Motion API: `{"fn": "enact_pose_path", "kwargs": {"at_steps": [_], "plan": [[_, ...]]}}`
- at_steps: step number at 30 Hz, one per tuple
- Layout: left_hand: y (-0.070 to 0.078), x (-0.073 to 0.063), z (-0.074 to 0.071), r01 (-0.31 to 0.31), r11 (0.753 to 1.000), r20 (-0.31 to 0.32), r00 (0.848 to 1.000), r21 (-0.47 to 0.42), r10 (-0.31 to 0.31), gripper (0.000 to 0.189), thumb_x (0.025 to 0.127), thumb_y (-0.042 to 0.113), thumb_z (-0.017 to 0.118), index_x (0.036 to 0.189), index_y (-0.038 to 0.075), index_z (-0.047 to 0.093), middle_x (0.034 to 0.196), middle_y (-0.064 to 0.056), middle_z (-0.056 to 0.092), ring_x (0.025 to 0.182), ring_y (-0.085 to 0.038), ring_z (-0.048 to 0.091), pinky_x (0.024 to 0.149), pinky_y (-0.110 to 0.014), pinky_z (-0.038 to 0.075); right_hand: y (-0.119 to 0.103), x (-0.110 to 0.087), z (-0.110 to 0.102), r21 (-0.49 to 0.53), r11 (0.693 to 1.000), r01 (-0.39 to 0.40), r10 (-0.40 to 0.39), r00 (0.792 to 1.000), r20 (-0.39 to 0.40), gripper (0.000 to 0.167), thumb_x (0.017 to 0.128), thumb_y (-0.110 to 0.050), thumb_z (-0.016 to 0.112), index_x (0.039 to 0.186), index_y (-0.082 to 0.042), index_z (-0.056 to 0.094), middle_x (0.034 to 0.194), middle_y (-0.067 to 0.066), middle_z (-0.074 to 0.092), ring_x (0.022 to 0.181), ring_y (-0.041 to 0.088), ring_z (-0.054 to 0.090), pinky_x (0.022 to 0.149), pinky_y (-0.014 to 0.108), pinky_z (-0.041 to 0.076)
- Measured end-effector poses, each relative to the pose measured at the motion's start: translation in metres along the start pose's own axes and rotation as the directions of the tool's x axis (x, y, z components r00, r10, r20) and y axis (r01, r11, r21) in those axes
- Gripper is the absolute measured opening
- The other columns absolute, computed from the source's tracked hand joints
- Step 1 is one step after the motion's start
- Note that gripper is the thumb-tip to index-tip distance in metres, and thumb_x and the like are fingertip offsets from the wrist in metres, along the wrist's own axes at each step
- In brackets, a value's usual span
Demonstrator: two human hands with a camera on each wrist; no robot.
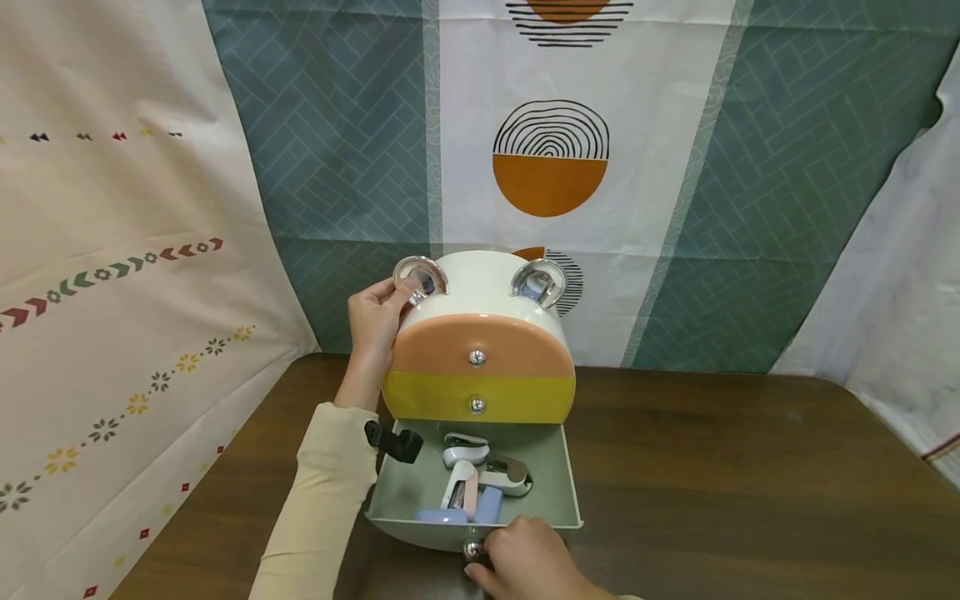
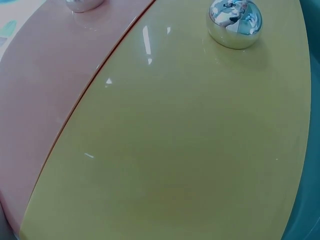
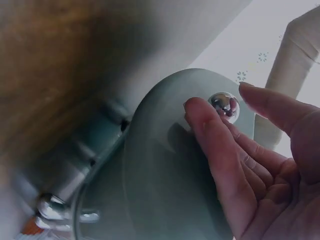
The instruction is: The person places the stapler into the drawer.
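Observation:
A frog-shaped drawer cabinet [image 1: 480, 333] stands on the table, its green bottom drawer [image 1: 393, 492] pulled out. My left hand [image 1: 375, 321] grips the chrome ring [image 1: 420, 279] at the cabinet's top left, thumb at the front. My right hand [image 1: 528, 558] holds the bottom drawer's round chrome knob [image 1: 472, 550]; in the right wrist view the fingers [image 3: 215, 145] and thumb lie about this knob [image 3: 224, 106]. Inside the drawer lie a white stapler [image 1: 465, 454], a taupe-and-white stapler [image 1: 506, 475], a pink-and-white stapler [image 1: 461, 487] and blue pieces [image 1: 489, 505], partly hidden by the drawer front.
Above the open drawer, the orange drawer [image 1: 435, 350] and yellow drawer [image 1: 435, 396] are closed. A second chrome ring [image 1: 540, 283] is at top right. The brown wooden table [image 1: 712, 467] extends to both sides, with patterned cloths [image 1: 337, 125] behind it.

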State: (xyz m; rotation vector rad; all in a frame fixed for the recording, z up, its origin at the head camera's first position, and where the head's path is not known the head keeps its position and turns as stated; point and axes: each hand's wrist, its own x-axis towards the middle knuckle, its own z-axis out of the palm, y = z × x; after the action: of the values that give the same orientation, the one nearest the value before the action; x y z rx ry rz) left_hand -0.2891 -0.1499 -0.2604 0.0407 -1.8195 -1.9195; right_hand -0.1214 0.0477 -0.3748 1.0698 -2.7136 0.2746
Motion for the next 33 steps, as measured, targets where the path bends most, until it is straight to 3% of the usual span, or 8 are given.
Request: {"fn": "enact_pose_path", "kwargs": {"at_steps": [5, 16, 33], "plan": [[-0.001, 0.000, 0.000, -0.003, 1.000, 0.000, 1.000, -0.004, 0.003, 0.034, 0.086, 0.017, 0.064, 0.114, -0.002, 0.063, 0.107, -0.018, 0.064, 0.077, -0.006, 0.061, 0.066, -0.017, 0.051, -0.006, 0.003, 0.004, -0.117, 0.993, -0.033, 0.028, 0.999, -0.043, 0.044, 0.075, -0.041, 0.069, 0.045, -0.018, 0.046, 0.041, -0.005, 0.044, 0.037, 0.009, 0.042, 0.035, 0.024, 0.031], [0.001, -0.001, 0.002, -0.005, 1.000, 0.001, 1.000, -0.021, 0.005, 0.034, 0.085, 0.017, 0.065, 0.113, -0.002, 0.063, 0.108, -0.016, 0.064, 0.078, -0.006, 0.061, 0.068, -0.018, 0.051, 0.000, 0.013, 0.005, -0.108, 0.993, -0.039, 0.016, 0.977, -0.211, 0.041, 0.073, -0.031, 0.070, 0.045, -0.017, 0.043, 0.042, -0.004, 0.044, 0.039, 0.013, 0.046, 0.034, 0.026, 0.032], [0.002, 0.000, -0.001, 0.012, 1.000, 0.002, 1.000, -0.020, -0.012, 0.034, 0.085, 0.018, 0.065, 0.114, -0.001, 0.063, 0.111, -0.016, 0.063, 0.076, -0.005, 0.061, 0.067, -0.017, 0.051, 0.019, 0.039, 0.009, -0.032, 0.996, -0.078, 0.068, 0.970, -0.235, 0.046, 0.072, -0.024, 0.071, 0.041, -0.018, 0.038, 0.042, -0.007, 0.040, 0.039, 0.006, 0.039, 0.035, 0.022, 0.031]]}}
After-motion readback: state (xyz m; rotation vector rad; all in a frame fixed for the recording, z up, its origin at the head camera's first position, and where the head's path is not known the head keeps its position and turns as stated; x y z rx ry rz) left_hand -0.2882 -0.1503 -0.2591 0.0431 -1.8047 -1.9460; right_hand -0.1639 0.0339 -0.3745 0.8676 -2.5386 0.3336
